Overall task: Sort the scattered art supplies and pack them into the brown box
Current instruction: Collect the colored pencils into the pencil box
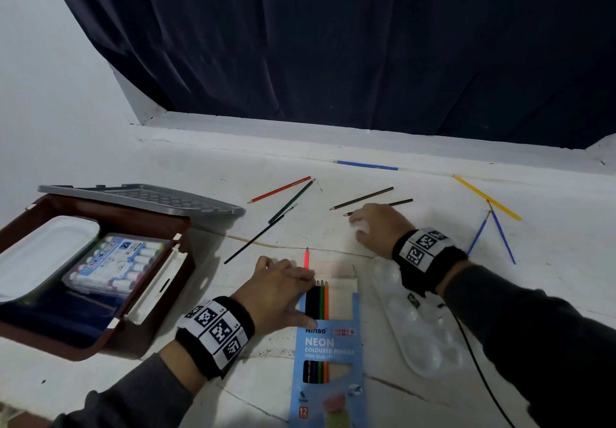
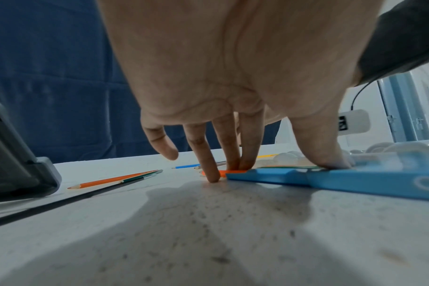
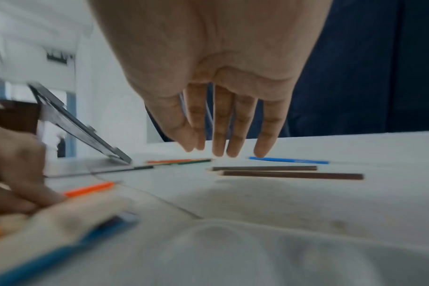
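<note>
My left hand point(image 1: 280, 291) lies flat on the open end of the blue pencil pack point(image 1: 328, 354). Its straight fingers point(image 2: 233, 154) press a neon orange-pink pencil point(image 1: 306, 258) that sticks out of the pack, and the thumb point(image 2: 326, 154) presses the pack point(image 2: 355, 180). My right hand point(image 1: 373, 227) hovers just above two brown pencils point(image 1: 361, 198) point(image 3: 292, 175), fingers point(image 3: 220, 135) straight and holding nothing. The brown box point(image 1: 110, 344) stands open at the left with a marker set point(image 1: 116, 264) and a white tin point(image 1: 43, 254) inside.
The box's grey lid point(image 1: 143, 196) leans behind it. Loose on the white table lie a red pencil point(image 1: 280, 189), a green pencil point(image 1: 293, 199), a black brush point(image 1: 246, 244), a blue pencil point(image 1: 366, 165), a yellow pencil point(image 1: 486, 197) and thin blue brushes point(image 1: 503, 237). A white palette point(image 1: 423, 327) lies under my right forearm.
</note>
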`<state>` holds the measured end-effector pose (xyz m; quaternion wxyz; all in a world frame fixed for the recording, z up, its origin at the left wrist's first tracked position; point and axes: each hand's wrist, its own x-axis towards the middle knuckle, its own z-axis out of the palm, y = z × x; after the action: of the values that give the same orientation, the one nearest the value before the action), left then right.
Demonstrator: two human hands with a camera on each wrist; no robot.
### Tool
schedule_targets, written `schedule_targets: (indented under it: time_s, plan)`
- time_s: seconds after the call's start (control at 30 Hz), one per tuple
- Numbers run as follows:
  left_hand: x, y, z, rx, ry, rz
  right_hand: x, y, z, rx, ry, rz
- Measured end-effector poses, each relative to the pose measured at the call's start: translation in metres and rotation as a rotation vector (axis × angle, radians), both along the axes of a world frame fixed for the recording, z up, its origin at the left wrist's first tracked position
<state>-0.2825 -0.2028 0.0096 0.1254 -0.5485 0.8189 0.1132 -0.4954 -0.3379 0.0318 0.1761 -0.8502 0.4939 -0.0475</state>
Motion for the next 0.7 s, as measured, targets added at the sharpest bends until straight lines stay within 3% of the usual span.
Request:
schedule_targets:
  time_s: [0.13,0.4,0.5,0.6,0.7]
  plan:
    - [0.001,0.000,0.000,0.002,0.044,0.018,-0.012,-0.033,-0.013,-0.021,0.248,-0.038]
    - [0.010,-0.006,-0.008,0.033,0.172,0.072,-0.015,-0.038,-0.013,-0.084,0.494,-0.068]
    - [0.018,-0.014,-0.010,0.021,0.343,0.090,-0.014,-0.037,-0.013,-0.129,0.561,-0.065]
    - [0.025,-0.028,0.003,-0.006,0.663,0.159,-0.016,-0.032,-0.012,-0.151,0.562,-0.052]
    - [0.030,-0.057,0.026,-0.178,0.738,0.272,-0.019,-0.025,-0.009,-0.197,0.458,-0.055]
